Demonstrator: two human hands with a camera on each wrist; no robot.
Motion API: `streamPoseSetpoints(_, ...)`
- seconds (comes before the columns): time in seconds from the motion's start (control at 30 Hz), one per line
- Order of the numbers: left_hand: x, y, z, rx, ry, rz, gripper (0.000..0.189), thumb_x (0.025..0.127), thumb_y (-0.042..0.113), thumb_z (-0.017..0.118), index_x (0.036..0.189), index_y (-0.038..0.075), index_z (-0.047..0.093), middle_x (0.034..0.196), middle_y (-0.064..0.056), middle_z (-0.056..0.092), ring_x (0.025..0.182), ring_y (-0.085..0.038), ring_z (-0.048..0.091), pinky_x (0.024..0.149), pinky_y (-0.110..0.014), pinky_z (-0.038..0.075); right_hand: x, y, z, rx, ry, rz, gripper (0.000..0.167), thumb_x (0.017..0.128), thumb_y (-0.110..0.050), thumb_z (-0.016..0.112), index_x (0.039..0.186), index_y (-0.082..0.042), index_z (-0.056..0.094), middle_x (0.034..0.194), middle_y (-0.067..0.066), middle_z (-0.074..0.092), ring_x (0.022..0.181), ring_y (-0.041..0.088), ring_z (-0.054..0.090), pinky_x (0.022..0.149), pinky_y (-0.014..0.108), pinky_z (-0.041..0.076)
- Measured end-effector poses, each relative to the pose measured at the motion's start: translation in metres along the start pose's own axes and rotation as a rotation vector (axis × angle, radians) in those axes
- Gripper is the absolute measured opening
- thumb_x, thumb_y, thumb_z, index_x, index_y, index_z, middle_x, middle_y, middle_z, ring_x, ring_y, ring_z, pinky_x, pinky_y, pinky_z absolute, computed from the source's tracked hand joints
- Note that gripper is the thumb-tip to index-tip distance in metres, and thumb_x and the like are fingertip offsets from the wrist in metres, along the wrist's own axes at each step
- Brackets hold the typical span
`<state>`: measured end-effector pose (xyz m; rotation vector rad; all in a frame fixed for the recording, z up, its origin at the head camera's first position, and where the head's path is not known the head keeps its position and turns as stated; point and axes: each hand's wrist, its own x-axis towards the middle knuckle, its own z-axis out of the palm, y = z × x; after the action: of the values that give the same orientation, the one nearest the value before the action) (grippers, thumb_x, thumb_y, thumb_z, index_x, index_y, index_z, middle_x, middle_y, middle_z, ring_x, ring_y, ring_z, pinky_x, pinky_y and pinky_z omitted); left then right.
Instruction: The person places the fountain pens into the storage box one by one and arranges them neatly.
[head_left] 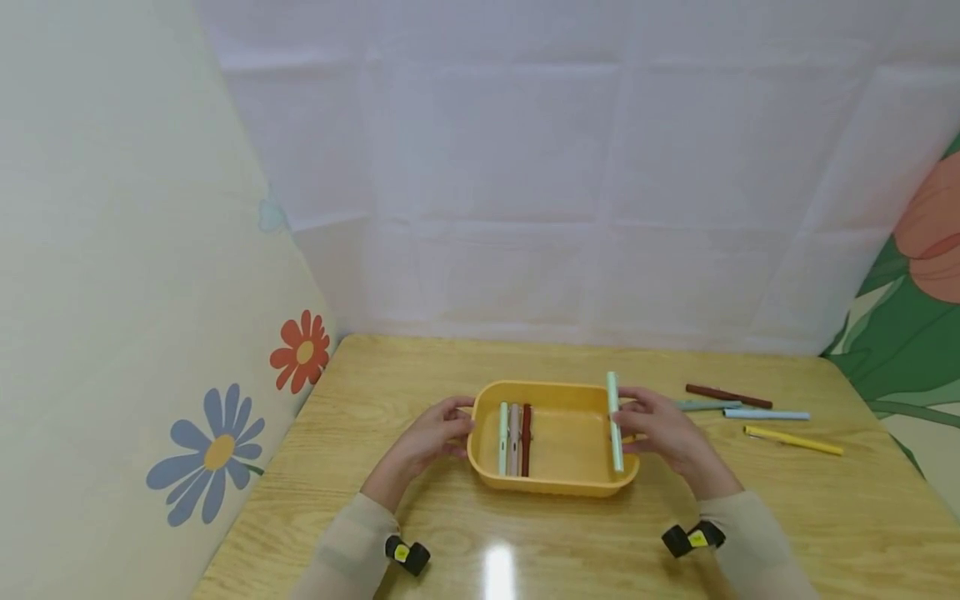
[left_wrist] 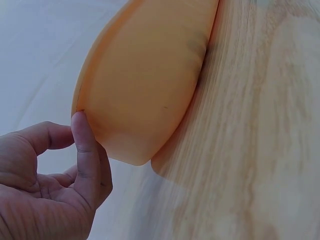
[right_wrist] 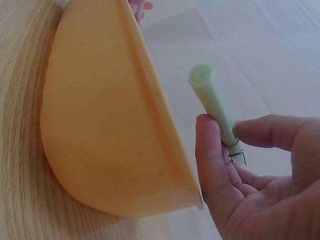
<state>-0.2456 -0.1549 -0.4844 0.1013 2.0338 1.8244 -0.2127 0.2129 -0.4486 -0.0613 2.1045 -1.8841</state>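
A yellow plastic tray (head_left: 573,487) lies on the table in front of me. At its left end, the fingers of my left hand (head_left: 435,431) hold the rim; the left wrist view shows the fingertips against the tray's edge (left_wrist: 145,85). My right hand (head_left: 667,429) pinches a mint-green pen (head_left: 615,425) between thumb and fingers over the tray's right end. The same pen (right_wrist: 214,97), with a metal clip, shows in the right wrist view. Inside the tray on the left, a light green pen (head_left: 503,437), a greyish-pink pen (head_left: 513,440) and a dark red pen (head_left: 527,442) lie side by side.
Right of the tray lie loose pens: a dark brown-red one (head_left: 727,395), a grey-green one (head_left: 705,406), a light blue one (head_left: 768,415) and a yellow one (head_left: 795,440). White cloth (head_left: 525,208) hangs behind the wooden table (head_left: 405,367); a flower-patterned wall stands at each side.
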Motion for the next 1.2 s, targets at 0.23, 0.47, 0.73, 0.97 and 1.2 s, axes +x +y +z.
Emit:
streamPoseSetpoints(0.23, 0.000, -0.001, -0.001, 0.000, -0.012, 0.002, 0.051, 0.099, 0.008, 0.057, 0.147, -0.002, 0.042, 0.110, -0.015, 0.057, 0.088, -0.020, 0.061, 0.067, -0.029, 0.057, 0.007, 0.001, 0.008, -0.014, 0.011, 0.013, 0.063, 0.100, -0.011, 0.059, 0.153, 0.006, 0.030, 0.120, 0.024, 0.059, 0.088, 0.019, 0.067, 0.075, 0.037, 0.062)
streamPoseSetpoints(0.47, -0.001, 0.001, 0.000, -0.004, -0.006, -0.008, 0.051, 0.099, 0.007, 0.057, 0.146, -0.001, 0.042, 0.110, -0.016, 0.057, 0.089, -0.020, 0.061, 0.067, -0.029, 0.057, 0.011, -0.001, 0.016, -0.005, 0.018, 0.028, 0.062, 0.099, -0.010, 0.060, 0.152, 0.005, 0.033, 0.115, 0.020, 0.061, 0.087, 0.019, 0.066, 0.075, 0.037, 0.062)
streamPoseSetpoints(0.73, -0.001, 0.003, -0.001, 0.008, -0.011, -0.012, 0.052, 0.098, 0.008, 0.058, 0.147, -0.001, 0.042, 0.111, -0.017, 0.056, 0.089, -0.020, 0.061, 0.068, -0.031, 0.059, 0.016, -0.003, 0.025, -0.009, 0.001, 0.024, 0.058, 0.100, -0.011, 0.059, 0.151, 0.005, 0.035, 0.118, 0.025, 0.060, 0.088, 0.020, 0.066, 0.077, 0.039, 0.062)
streamPoseSetpoints(0.97, 0.001, 0.003, -0.002, -0.007, -0.023, -0.001, 0.052, 0.098, 0.006, 0.058, 0.146, -0.002, 0.042, 0.110, -0.016, 0.057, 0.086, -0.019, 0.061, 0.066, -0.030, 0.059, 0.023, -0.004, 0.032, -0.010, 0.003, 0.046, 0.054, 0.100, -0.010, 0.059, 0.148, 0.004, 0.039, 0.117, 0.024, 0.060, 0.088, 0.021, 0.065, 0.076, 0.039, 0.062)
streamPoseSetpoints(1.2, 0.000, 0.004, -0.001, -0.007, -0.022, -0.002, 0.051, 0.097, 0.005, 0.057, 0.146, -0.002, 0.042, 0.108, -0.016, 0.057, 0.086, -0.019, 0.061, 0.066, -0.030, 0.059, 0.027, -0.006, 0.041, -0.020, -0.001, 0.055, 0.054, 0.099, -0.007, 0.059, 0.148, 0.007, 0.038, 0.123, 0.029, 0.059, 0.089, 0.023, 0.065, 0.076, 0.040, 0.062)
